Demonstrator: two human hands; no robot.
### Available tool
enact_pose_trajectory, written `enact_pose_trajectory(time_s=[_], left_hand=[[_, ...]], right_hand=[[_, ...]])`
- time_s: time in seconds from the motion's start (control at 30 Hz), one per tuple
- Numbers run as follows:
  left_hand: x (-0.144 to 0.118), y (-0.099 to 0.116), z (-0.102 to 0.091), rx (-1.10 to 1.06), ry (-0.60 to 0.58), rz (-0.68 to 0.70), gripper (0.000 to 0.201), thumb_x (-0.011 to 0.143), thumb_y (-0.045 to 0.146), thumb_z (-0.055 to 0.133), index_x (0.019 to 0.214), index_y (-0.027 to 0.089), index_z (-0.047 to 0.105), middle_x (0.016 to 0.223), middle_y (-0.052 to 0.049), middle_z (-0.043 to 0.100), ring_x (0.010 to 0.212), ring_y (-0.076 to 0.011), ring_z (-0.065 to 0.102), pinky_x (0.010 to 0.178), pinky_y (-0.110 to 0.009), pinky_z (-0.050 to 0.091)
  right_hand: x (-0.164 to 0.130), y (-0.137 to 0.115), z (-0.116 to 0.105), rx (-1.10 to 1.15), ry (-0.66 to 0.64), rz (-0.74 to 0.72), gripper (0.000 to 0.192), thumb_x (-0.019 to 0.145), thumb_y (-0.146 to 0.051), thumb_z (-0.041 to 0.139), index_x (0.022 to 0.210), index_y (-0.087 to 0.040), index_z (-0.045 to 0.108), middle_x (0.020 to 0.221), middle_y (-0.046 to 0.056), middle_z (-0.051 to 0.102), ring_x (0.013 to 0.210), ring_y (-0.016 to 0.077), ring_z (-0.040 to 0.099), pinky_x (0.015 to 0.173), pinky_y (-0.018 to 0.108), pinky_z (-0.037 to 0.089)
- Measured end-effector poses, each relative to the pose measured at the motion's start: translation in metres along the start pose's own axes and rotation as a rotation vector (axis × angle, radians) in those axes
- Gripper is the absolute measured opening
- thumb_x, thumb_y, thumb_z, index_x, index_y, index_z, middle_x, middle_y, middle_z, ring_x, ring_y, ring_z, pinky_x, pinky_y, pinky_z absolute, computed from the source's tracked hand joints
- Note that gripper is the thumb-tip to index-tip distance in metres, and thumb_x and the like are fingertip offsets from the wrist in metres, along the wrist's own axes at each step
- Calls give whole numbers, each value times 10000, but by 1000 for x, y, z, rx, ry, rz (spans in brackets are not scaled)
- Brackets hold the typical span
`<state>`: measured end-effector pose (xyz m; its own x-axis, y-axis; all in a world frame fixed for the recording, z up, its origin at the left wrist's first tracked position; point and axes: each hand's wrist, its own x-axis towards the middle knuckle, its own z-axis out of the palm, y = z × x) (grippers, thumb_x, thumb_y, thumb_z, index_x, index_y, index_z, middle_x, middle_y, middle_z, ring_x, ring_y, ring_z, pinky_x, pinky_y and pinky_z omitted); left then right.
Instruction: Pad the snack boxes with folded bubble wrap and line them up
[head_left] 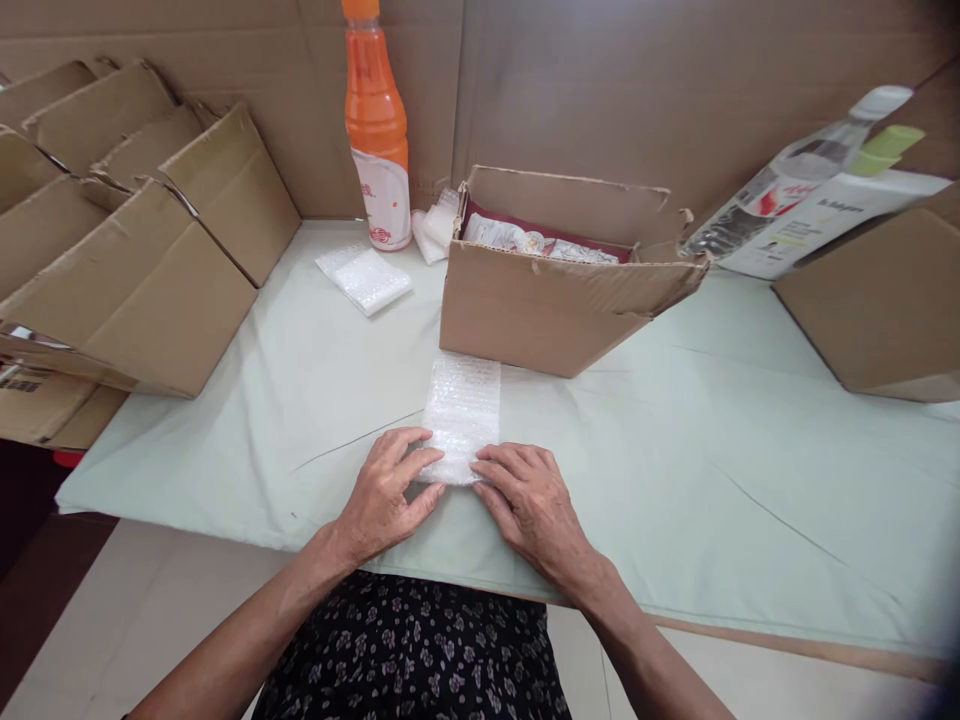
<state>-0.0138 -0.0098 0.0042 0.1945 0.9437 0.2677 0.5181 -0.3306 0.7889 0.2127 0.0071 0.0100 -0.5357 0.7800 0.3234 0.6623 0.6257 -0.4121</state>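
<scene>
A strip of clear bubble wrap (463, 405) lies flat on the pale green cloth, its near end folded over or rolled up. My left hand (388, 492) grips the near left corner, fingers on top and thumb at the near edge. Mirroring it, my right hand (529, 498) has the near right corner between thumb and fingers. The strip's far end reaches the foot of an open cardboard box (517, 305), in which white and dark red packaging shows. Whatever may lie inside the fold cannot be made out.
An orange bottle (381, 130) stands at the back, with folded bubble wrap (365, 279) before it. Several open cardboard boxes (135, 290) crowd the left. At right are a clear bottle (795, 170), a white tube (825, 215) and another box (877, 300). Cardboard walls (570, 90) close the back.
</scene>
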Motion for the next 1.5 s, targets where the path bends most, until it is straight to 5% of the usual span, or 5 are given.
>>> enact_pose_trajectory(time_s=[0.43,0.63,0.97,1.33,1.5], left_hand=[[6,3,-6,-44,-85,65,204,903,208,655,1097,198,716,1043,-100,734,1032,-247,653,929,-424,508],[19,-4,-3,67,-45,111,168,921,197,626,1076,186,689,964,-68,744,911,-222,674,832,-400,537],[19,-8,7,135,57,193,193,914,182,625,1102,164,665,995,-89,696,958,-225,632,842,-398,545],[26,-14,9,158,63,175,120,932,187,613,1019,172,694,865,-49,718,854,-210,624,787,-386,524],[21,-10,12,227,138,205,211,933,182,597,1134,158,658,1061,-111,677,1009,-236,621,871,-412,538]], right_hand=[[-2,4,-8,208,26,75,146,970,-262,577,1067,-221,680,1014,58,767,944,228,698,864,418,511],[-5,10,0,78,169,69,277,954,-296,610,1220,-219,625,1133,100,731,1041,260,679,869,436,516],[-2,13,-4,63,80,107,174,1001,-247,521,1068,-207,676,952,62,760,860,218,690,825,410,495],[-3,14,2,-25,152,126,217,1000,-276,514,1114,-207,685,1054,86,719,941,230,665,818,392,489],[-1,20,5,-26,124,150,231,992,-298,527,1098,-201,708,1027,85,727,916,233,660,814,401,473]])
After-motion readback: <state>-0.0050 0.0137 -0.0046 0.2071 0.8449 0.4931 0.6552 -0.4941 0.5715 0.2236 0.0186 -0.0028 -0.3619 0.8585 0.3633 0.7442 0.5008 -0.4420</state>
